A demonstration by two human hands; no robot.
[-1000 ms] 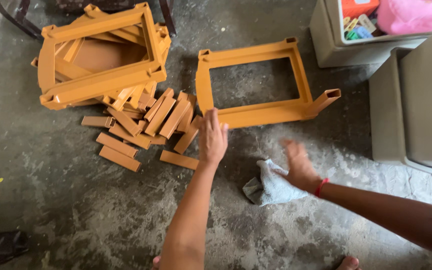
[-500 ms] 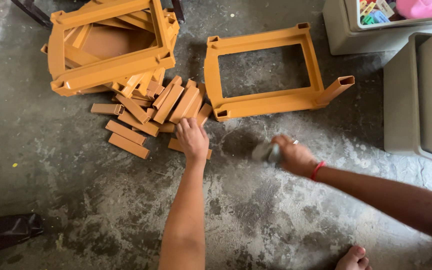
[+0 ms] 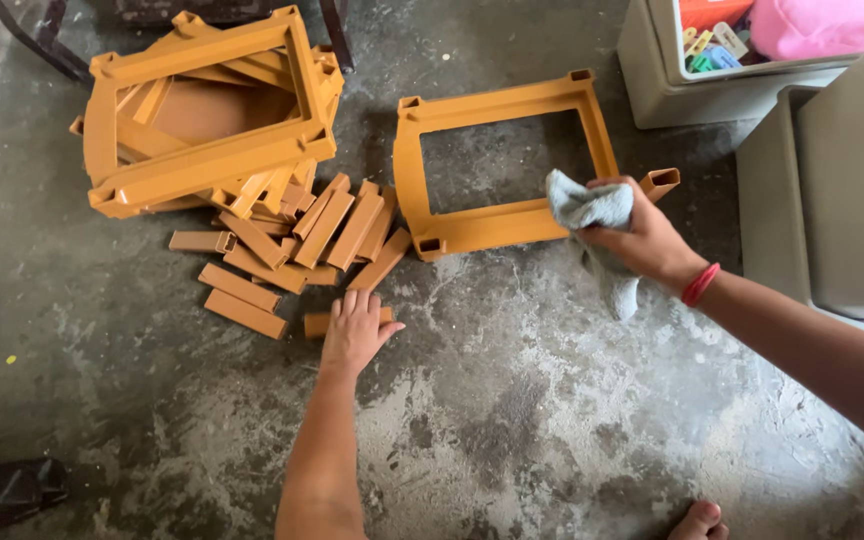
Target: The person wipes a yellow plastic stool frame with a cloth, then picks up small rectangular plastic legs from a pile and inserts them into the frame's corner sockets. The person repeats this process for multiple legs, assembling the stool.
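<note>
Left hand [image 3: 355, 335] flat over orange slat [image 3: 320, 323], seemingly ungripped, right hand [image 3: 640, 240] clutching grey cloth [image 3: 592, 215]

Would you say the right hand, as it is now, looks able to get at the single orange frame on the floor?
Probably yes: the right hand, holding a grey cloth, is right at the frame, with nothing between.

Rough, stained grey concrete floor [image 3: 552, 400] in daylight; beige plastic storage bins [image 3: 832, 200] stand at the right edge.

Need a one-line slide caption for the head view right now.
Left hand on a loose orange bar while right hand grips a grey cloth beside an orange frame.
</note>
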